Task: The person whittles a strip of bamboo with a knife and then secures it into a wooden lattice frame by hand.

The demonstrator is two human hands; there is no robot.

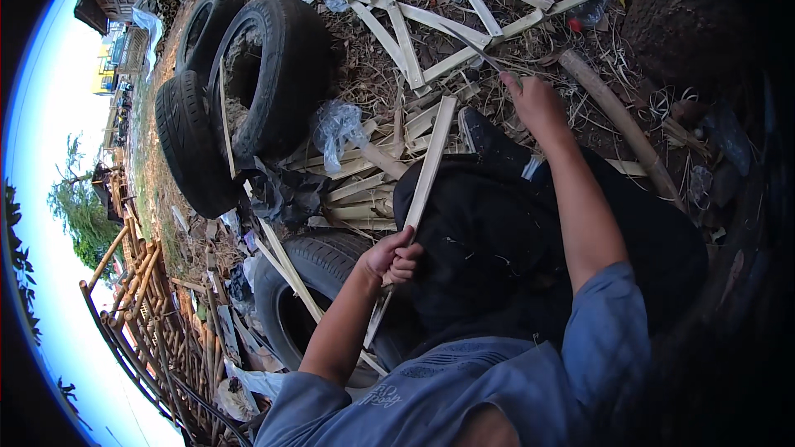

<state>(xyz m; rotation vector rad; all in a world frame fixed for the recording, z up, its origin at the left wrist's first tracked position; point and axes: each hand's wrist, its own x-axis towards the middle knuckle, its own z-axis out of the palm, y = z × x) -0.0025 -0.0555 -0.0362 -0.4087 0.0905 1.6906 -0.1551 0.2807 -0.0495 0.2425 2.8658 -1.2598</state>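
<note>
My left hand [392, 257] is closed around the lower part of a pale, flat bamboo strip [431, 167]. The strip slants up and away across my dark-trousered leg. Over to the right, my right hand [537, 108] grips a knife, its thin blade [474, 46] pointing up and left. Most of the handle is hidden in the fingers. Blade and strip are apart. Beyond them lies a zigzag lattice of pale strips [398, 25] on the ground. More split bamboo strips [358, 190] are heaped left of the held one.
Several old tyres [300, 74] stand and lie at the left, one tyre [281, 302] close by my left forearm. A clear plastic bag [338, 134] rests near the heap. At right lies a thick bamboo pole [617, 120]. Stacked bamboo poles [153, 306] fill the far left.
</note>
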